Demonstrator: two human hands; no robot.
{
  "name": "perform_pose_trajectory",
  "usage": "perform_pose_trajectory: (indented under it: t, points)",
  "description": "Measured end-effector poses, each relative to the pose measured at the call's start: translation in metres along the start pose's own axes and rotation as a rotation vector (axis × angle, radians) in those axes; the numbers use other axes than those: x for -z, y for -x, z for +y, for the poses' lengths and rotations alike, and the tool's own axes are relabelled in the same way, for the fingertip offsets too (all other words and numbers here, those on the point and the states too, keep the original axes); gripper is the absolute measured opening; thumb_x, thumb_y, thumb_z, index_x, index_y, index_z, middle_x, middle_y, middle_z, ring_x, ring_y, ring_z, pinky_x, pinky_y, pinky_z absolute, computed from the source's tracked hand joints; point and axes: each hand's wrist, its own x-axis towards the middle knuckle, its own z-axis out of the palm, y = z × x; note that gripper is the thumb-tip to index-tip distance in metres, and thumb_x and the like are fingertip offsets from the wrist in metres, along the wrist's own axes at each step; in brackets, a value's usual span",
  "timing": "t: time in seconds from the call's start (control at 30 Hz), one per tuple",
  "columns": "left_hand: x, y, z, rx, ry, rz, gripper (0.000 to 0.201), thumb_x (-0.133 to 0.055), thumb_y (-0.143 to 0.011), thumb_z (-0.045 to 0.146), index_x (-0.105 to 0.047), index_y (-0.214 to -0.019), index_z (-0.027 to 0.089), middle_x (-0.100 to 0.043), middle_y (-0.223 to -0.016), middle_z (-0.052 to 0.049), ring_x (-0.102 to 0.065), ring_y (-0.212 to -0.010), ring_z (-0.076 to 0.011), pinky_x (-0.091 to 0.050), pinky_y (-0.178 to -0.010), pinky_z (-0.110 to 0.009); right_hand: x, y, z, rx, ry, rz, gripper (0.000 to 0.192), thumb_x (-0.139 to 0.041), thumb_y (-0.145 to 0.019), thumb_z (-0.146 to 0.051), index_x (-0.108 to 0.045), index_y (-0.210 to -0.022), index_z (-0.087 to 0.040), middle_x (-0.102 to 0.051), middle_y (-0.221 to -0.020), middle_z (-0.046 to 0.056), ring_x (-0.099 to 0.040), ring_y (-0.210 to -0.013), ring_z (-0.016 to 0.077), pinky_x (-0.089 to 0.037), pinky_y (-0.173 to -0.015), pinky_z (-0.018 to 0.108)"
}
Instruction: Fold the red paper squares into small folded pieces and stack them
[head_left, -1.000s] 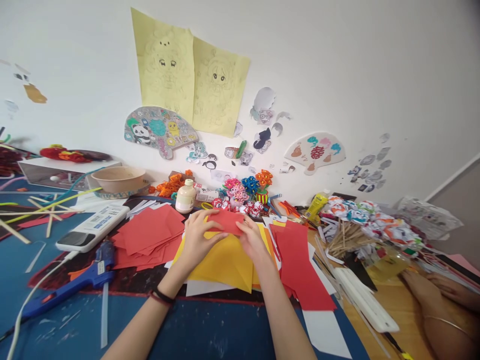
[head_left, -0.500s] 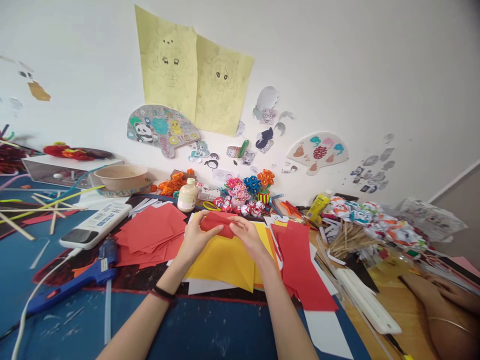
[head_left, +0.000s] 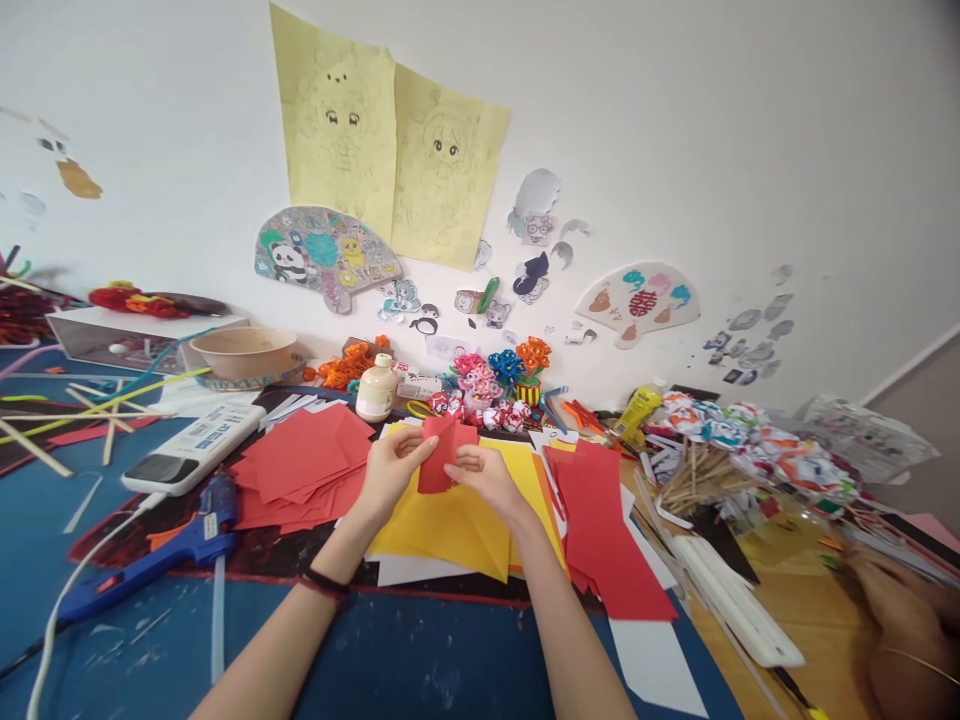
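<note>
Between my hands a small folded piece of red paper (head_left: pixel 437 462) is held up over yellow sheets (head_left: pixel 450 525). My left hand (head_left: pixel 396 462) pinches its left edge with thumb and fingers. On its right side, my right hand (head_left: pixel 480 472) has curled fingers gripping the paper. To the left lies a pile of red paper squares (head_left: pixel 304 460). Longer red sheets (head_left: pixel 611 530) lie to the right, partly over white paper (head_left: pixel 656 665).
At left are a blue glue gun (head_left: pixel 150 570) and a white power strip (head_left: pixel 195 448) with its cable. A cream bottle (head_left: pixel 376 388) and pipe-cleaner flowers (head_left: pixel 502 380) stand behind. Another person's hand (head_left: pixel 892 585) rests at the right, near a white paper trimmer (head_left: pixel 739 600).
The red paper has turned from lying crosswise to standing upright, with its folded flap showing. My right hand has shifted slightly lower along it.
</note>
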Motion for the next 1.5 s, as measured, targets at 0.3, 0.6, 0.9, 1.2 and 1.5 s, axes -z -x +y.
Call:
perform_pose_trajectory:
  t: [0.3,0.6,0.9,1.2,1.5]
  points:
    - [-0.001,0.003,0.001,-0.083,-0.186,-0.054,0.031,-0.069,-0.074,0.041,-0.071,-0.093,0.017,-0.073,-0.092,-0.008,-0.066,-0.083,-0.0222,-0.050,-0.072,-0.029,0.001,0.001,-0.009,0.123,0.035,0.229,0.026,-0.072,-0.073,-0.038,-0.068,-0.083,-0.014,-0.067,-0.074,0.005,-0.062,-0.064,0.0166,-0.050,-0.061,0.028]
    - [-0.002,0.005,0.004,-0.046,-0.124,-0.027,0.032,-0.073,-0.069,0.040,-0.070,-0.090,0.016,-0.072,-0.087,-0.008,-0.064,-0.078,-0.0196,-0.049,-0.070,-0.028,-0.001,0.008,-0.023,0.151,0.087,0.192,0.021,-0.068,-0.077,-0.034,-0.069,-0.077,-0.014,-0.065,-0.068,0.004,-0.062,-0.062,0.0168,-0.049,-0.061,0.028]
    - [-0.004,0.009,0.012,0.084,0.054,-0.053,0.039,-0.078,-0.062,0.039,-0.071,-0.090,0.014,-0.073,-0.089,-0.009,-0.067,-0.081,-0.0221,-0.053,-0.073,-0.032,-0.001,0.010,-0.026,0.121,0.038,0.154,0.022,-0.071,-0.073,-0.035,-0.071,-0.080,-0.014,-0.068,-0.074,0.006,-0.064,-0.067,0.0186,-0.051,-0.066,0.031]
    - [-0.004,0.009,0.013,0.097,0.089,-0.069,0.038,-0.079,-0.062,0.039,-0.071,-0.090,0.014,-0.073,-0.089,-0.009,-0.067,-0.081,-0.0225,-0.053,-0.074,-0.032,-0.002,0.012,-0.031,0.117,0.041,0.156,0.024,-0.070,-0.073,-0.038,-0.071,-0.079,-0.014,-0.067,-0.072,0.006,-0.064,-0.068,0.0194,-0.052,-0.068,0.032]
    - [-0.002,0.008,0.013,0.086,0.040,-0.103,0.036,-0.077,-0.064,0.041,-0.069,-0.087,0.015,-0.072,-0.087,-0.008,-0.066,-0.079,-0.0208,-0.051,-0.073,-0.031,-0.001,0.013,-0.033,0.111,0.062,0.129,0.023,-0.068,-0.076,-0.038,-0.070,-0.072,-0.015,-0.067,-0.066,0.005,-0.063,-0.063,0.0184,-0.050,-0.064,0.031]
